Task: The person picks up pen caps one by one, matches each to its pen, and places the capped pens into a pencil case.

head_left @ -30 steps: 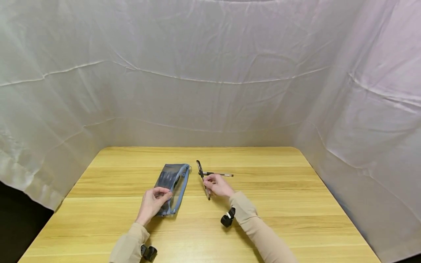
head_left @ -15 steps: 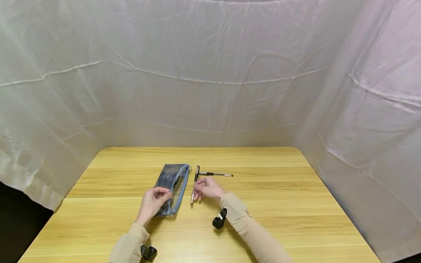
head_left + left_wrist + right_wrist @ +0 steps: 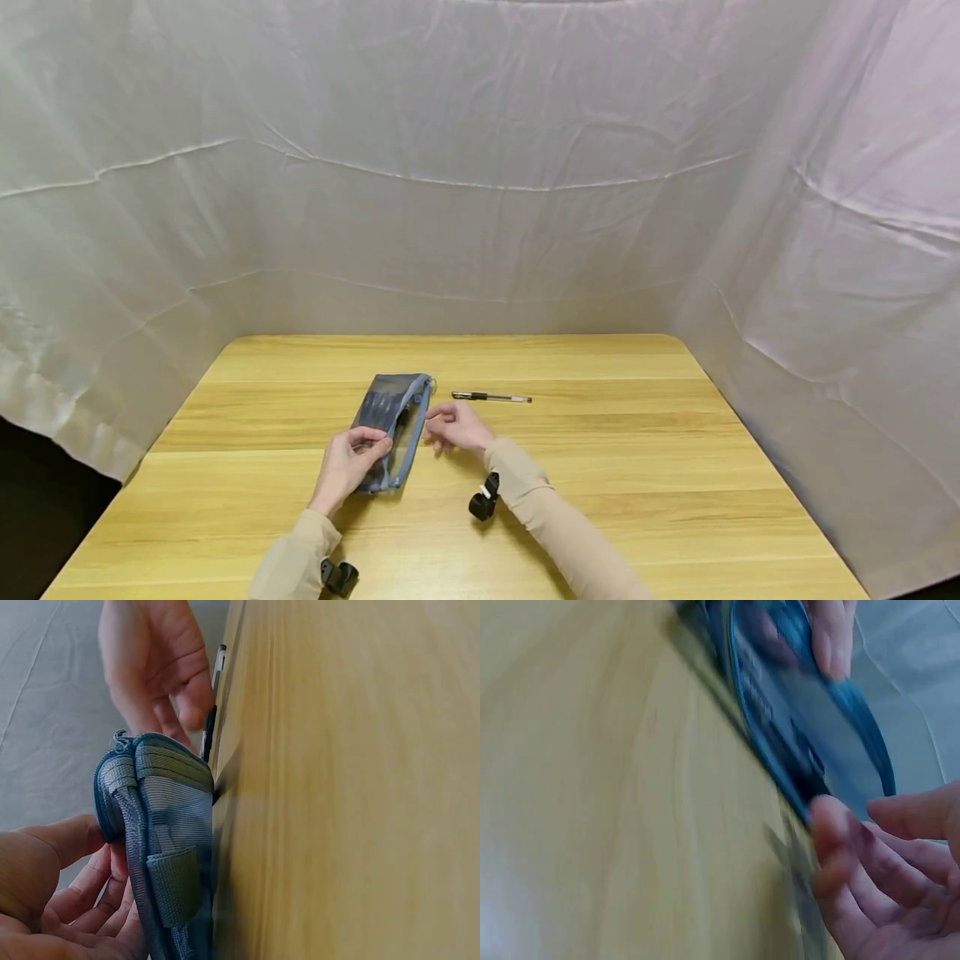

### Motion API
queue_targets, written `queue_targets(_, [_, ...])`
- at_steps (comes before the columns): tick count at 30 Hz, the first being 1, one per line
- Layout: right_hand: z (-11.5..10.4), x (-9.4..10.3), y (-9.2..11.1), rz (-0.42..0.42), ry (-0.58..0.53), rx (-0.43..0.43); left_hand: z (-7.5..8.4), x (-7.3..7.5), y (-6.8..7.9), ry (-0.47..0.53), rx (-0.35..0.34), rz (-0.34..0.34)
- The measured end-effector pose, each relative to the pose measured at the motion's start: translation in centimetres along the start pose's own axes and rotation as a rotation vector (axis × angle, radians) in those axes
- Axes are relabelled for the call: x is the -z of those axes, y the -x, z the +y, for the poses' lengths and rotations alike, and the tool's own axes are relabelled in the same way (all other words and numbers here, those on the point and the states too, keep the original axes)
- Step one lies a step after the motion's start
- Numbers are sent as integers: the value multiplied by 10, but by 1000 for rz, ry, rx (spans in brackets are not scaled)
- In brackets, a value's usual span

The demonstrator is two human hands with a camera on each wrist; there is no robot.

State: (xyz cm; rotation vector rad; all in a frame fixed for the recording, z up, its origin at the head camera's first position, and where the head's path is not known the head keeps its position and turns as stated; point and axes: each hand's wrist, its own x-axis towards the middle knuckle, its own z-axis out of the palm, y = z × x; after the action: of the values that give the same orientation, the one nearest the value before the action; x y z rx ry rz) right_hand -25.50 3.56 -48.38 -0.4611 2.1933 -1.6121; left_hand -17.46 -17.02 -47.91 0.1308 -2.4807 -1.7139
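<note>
A see-through mesh pencil pouch [image 3: 378, 408] with blue zipper edging lies on the table, its zipped side gaping toward the right. My left hand [image 3: 351, 462] pinches the upper edge of the opening between thumb and fingers. Dark pens [image 3: 795, 757] show inside the pouch in the right wrist view, blurred. Just at the mouth is my right hand [image 3: 459, 429], thumb and fingers apart and nothing visible between them. Beyond it, a black-gripped clear pen [image 3: 491, 397] lies flat on the table, also partly seen as a pen [image 3: 211, 724] in the left wrist view.
The wooden table [image 3: 637, 467] has pale cloth [image 3: 480, 250] hanging behind it and along both sides. A small black camera [image 3: 483, 502] is strapped to the right wrist, another camera [image 3: 340, 577] to the left.
My right hand has moved left to the pouch's mouth. The pen it held has left its fingers and no longer shows outside the pouch. My left hand has stayed in place.
</note>
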Motion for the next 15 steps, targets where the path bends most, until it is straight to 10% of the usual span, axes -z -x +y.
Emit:
queue_targets(8, [26,64,-1,388,403,82,0,0,1,1,-11,-13])
queue_targets(15, [42,95,-5,466,526,-27,1,0,1,4,-3,-5])
